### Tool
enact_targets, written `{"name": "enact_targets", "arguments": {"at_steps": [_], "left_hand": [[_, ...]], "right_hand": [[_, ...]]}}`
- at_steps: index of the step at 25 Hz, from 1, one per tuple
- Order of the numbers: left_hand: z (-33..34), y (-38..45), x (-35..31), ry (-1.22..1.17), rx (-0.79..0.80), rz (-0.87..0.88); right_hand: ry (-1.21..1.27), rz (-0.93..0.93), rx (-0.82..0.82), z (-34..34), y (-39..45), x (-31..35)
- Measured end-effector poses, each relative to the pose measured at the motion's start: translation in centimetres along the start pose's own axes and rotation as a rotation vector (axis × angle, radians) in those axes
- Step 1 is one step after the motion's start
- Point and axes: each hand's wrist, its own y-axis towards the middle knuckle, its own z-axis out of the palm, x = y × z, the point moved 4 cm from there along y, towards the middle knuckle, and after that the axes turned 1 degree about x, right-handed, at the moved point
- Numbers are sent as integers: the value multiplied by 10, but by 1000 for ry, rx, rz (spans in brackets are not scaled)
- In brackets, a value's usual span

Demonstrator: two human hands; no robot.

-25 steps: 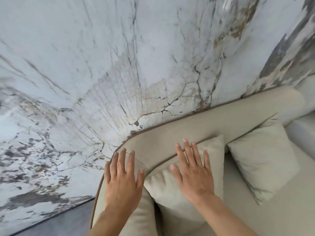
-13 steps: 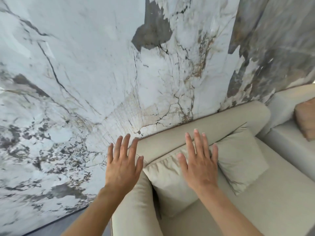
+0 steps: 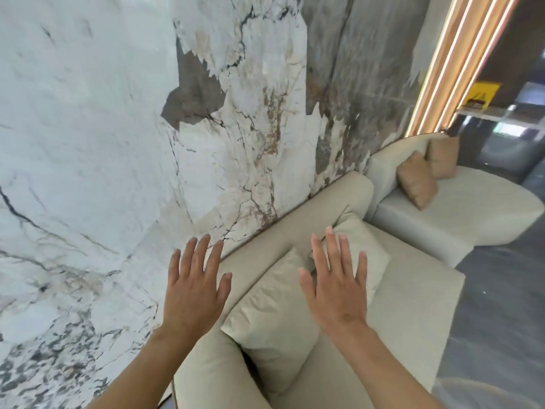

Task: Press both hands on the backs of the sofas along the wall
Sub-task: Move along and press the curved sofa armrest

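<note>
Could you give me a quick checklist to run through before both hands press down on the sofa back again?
1. Left hand open and flat: ok.
2. Right hand open and flat: ok.
3. Both hands empty: ok.
4. Bare stretch of the near sofa's back ahead along the marble wall: ok.
5. Hands touching the back now: cannot tell; they seem to hover.
6. Cream cushion clear of the right hand's path: not ok, it lies beneath that hand.
</note>
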Motion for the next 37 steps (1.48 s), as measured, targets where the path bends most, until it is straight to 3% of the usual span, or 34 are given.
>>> {"name": "enact_targets", "arguments": {"at_steps": [7,13,26,31,37], "left_hand": [[17,31,38,-154,37,247],[3,12,32,-245,55,409],[-62,-62,96,-261,63,563],[-10,-61,106,-289,117,659],[109,-105,110,-327,264,723]], "right_hand": [[-191,259,-29,-24,-17,51],[-284,416,-25,-59,-70,81],[-283,577,7,-99,-170,175],[-302,629,23,-62,-177,187],[-259,693,210,54,-228,177]]}}
